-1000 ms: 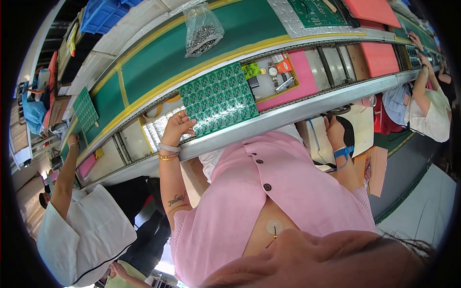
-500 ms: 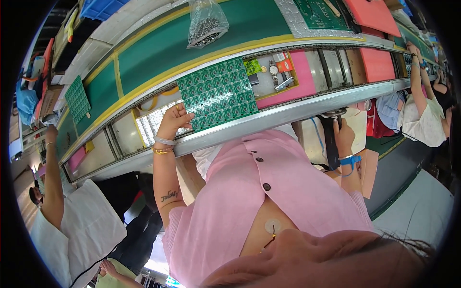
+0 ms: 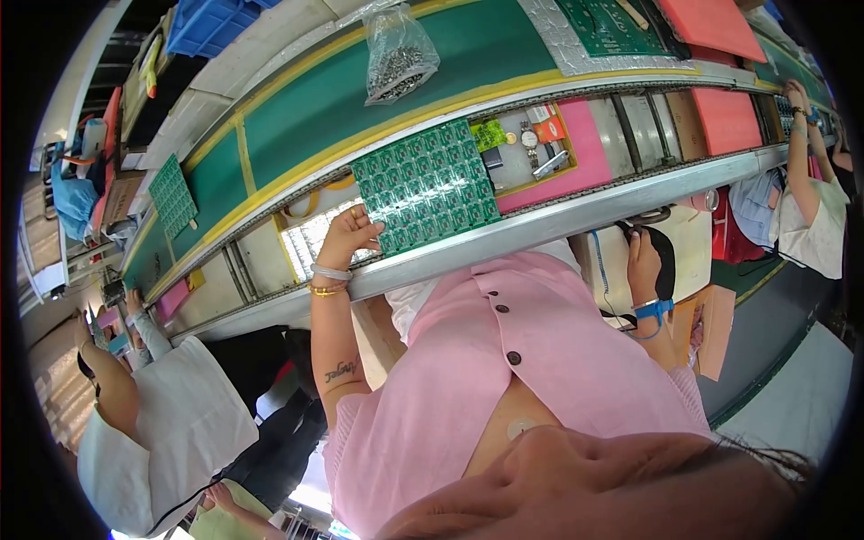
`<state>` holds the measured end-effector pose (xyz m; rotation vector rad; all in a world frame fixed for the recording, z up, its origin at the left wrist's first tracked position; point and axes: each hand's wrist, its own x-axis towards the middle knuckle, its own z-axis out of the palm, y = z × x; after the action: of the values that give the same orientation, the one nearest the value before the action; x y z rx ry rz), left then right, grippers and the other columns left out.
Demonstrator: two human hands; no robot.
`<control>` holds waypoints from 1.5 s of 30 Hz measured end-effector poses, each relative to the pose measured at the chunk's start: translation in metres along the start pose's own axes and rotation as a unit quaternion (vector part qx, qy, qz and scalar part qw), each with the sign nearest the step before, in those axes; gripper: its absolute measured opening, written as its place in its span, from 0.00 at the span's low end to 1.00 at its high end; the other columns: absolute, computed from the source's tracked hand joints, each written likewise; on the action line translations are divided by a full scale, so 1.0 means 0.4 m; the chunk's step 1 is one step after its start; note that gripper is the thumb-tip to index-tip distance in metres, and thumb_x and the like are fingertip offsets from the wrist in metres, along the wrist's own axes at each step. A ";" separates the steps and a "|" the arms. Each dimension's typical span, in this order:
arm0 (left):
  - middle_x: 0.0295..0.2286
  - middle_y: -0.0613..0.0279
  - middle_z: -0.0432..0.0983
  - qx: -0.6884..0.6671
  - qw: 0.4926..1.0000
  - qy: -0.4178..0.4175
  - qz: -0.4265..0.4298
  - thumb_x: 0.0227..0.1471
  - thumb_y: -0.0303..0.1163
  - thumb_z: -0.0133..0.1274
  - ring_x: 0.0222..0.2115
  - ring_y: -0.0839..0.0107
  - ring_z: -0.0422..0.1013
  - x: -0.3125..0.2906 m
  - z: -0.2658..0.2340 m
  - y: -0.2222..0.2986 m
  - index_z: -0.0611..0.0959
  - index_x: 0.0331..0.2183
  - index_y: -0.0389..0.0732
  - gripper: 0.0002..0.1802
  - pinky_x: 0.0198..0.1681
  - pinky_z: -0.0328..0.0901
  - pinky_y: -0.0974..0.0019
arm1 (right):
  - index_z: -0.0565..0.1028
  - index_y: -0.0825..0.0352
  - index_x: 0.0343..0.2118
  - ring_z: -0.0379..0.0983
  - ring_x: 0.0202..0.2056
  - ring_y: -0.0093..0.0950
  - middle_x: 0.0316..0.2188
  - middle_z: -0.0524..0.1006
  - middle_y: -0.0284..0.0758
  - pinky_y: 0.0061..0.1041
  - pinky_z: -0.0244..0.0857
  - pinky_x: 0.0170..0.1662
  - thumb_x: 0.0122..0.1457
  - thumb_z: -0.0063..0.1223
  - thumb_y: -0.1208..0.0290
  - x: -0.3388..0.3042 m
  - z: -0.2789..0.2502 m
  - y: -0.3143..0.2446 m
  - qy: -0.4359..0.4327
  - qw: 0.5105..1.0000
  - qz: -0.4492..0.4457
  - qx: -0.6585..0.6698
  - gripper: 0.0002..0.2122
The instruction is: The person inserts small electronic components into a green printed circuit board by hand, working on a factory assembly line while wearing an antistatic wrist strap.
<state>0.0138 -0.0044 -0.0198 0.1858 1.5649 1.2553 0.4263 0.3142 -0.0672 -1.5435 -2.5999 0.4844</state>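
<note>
My left hand (image 3: 346, 236) grips the lower left corner of a green circuit board panel (image 3: 427, 184), which lies tilted across the metal rail of the workbench (image 3: 576, 220). That wrist wears bracelets. My right hand (image 3: 642, 265) is lower down, below the rail on the right, with its fingers curled against a dark rounded object (image 3: 668, 263). Whether it grips that object is unclear. A blue wrist strap (image 3: 652, 309) with a coiled cord sits on the right wrist. My pink buttoned shirt fills the lower middle of the view.
Behind the panel runs a green conveyor belt (image 3: 315, 108) carrying a clear bag of small metal parts (image 3: 399, 54) and another green board (image 3: 173, 193). A pink tray (image 3: 585, 153) holds small parts. Co-workers stand at left (image 3: 153, 423) and right (image 3: 810, 207). A blue crate (image 3: 211, 22) sits beyond.
My left hand keeps its hold on the green panel, which has barely shifted. The right hand stays below the rail. The view has swung slightly.
</note>
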 end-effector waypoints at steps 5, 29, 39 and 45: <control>0.31 0.68 0.76 -0.003 1.000 0.003 0.000 0.47 0.24 0.55 0.27 0.83 0.71 -0.004 0.003 0.000 0.76 0.40 0.37 0.14 0.26 0.69 0.80 | 0.70 0.67 0.40 0.72 0.24 0.48 0.22 0.75 0.49 0.44 0.63 0.25 0.63 0.35 0.60 -0.001 0.013 0.010 -0.001 1.000 -0.004 0.003 0.15; 0.32 0.66 0.76 0.003 1.000 0.007 0.001 0.47 0.25 0.56 0.28 0.82 0.71 -0.010 0.012 0.012 0.75 0.41 0.36 0.16 0.27 0.70 0.77 | 0.75 0.63 0.33 0.73 0.23 0.38 0.20 0.75 0.40 0.34 0.62 0.25 0.53 0.52 0.62 0.067 -0.125 0.052 -0.066 0.996 0.029 0.049 0.10; 0.29 0.65 0.75 0.328 0.873 0.287 0.218 0.41 0.27 0.61 0.29 0.74 0.70 -0.053 0.055 0.102 0.81 0.31 0.39 0.10 0.25 0.66 0.72 | 0.74 0.68 0.33 0.75 0.28 0.30 0.26 0.77 0.37 0.25 0.66 0.31 0.50 0.57 0.66 0.129 -0.345 -0.103 -0.106 0.993 -0.030 0.041 0.12; 0.28 0.62 0.71 0.463 0.750 0.221 0.418 0.34 0.30 0.62 0.33 0.60 0.65 0.088 0.199 0.169 0.83 0.25 0.43 0.08 0.36 0.62 0.62 | 0.73 0.66 0.28 0.69 0.31 0.30 0.27 0.73 0.34 0.25 0.63 0.35 0.47 0.57 0.74 0.227 -0.199 -0.493 -0.099 0.908 -0.334 0.234 0.06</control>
<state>0.0306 0.0968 0.0208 1.4575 2.5820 1.0424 0.2339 0.3236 0.0604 -0.4359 -2.6415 1.1049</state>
